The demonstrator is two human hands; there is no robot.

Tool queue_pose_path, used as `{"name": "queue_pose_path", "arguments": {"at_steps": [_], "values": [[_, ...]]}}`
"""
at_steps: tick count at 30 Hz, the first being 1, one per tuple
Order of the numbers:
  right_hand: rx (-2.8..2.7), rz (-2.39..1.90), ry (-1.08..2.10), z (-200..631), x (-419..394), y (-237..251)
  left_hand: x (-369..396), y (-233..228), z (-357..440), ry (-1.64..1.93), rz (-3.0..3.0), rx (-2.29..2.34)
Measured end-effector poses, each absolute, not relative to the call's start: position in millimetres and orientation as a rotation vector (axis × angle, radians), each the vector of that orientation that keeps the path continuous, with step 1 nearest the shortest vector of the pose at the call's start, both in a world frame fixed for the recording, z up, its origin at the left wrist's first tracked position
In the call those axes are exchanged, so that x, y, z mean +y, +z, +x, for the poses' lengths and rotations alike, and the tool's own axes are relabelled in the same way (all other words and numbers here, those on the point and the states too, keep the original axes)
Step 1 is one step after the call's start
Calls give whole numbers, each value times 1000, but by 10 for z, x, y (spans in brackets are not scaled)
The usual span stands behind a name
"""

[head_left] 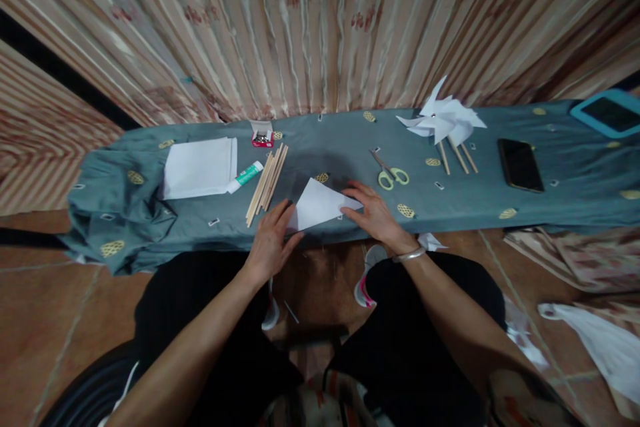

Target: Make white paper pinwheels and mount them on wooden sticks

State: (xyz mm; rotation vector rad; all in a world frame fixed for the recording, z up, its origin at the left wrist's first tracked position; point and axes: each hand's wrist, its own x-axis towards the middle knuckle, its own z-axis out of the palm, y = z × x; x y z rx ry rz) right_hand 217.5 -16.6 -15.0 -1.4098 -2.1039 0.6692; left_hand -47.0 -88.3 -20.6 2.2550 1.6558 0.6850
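1. Your left hand (273,235) lies flat, fingers together and stretched out, pressing the left corner of the folded white paper (320,203) at the near edge of the bench (350,140).
2. Your right hand (373,210) is also open and palm down — its fingers rest on the paper's right tip, and a silver bangle (409,254) sits at that wrist.
3. Both forearms reach forward from your knees, angled in toward the paper.
4. The paper forms a triangle just right of the bundle of wooden sticks (267,183), near the middle of the near edge.
5. The scissors (390,173) lie just beyond your right hand; the finished paper pinwheels (445,120) sit toward the far edge.
6. The glue tube (246,175) touches the stack of white sheets (200,167) — its label is too small to read.
7. Your left palm hides part of the paper's corner.
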Motion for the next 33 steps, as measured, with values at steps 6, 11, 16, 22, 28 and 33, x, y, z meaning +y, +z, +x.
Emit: {"name": "queue_pose_path", "arguments": {"at_steps": [6,11,16,22,28,33], "values": [[-1958,-1350,849,2161,-149,-101,-827,-94,-365,917,1911,1573],[-1753,-1255,999,2192,-110,-35,-702,-97,-341,1119,1403,1469],[-1585,-1115,1055,2236,-22,-15,-653,13,-277,1097,1173,1372],[-1443,-1072,1066,2186,50,-22,-670,222,-152,985,1048,1290],[-1726,-1273,749,2409,101,98,-609,179,-158,992,937,1405],[-1961,-1992,119,2667,155,126,-543,201,-267,1191,1007,1510]]}}
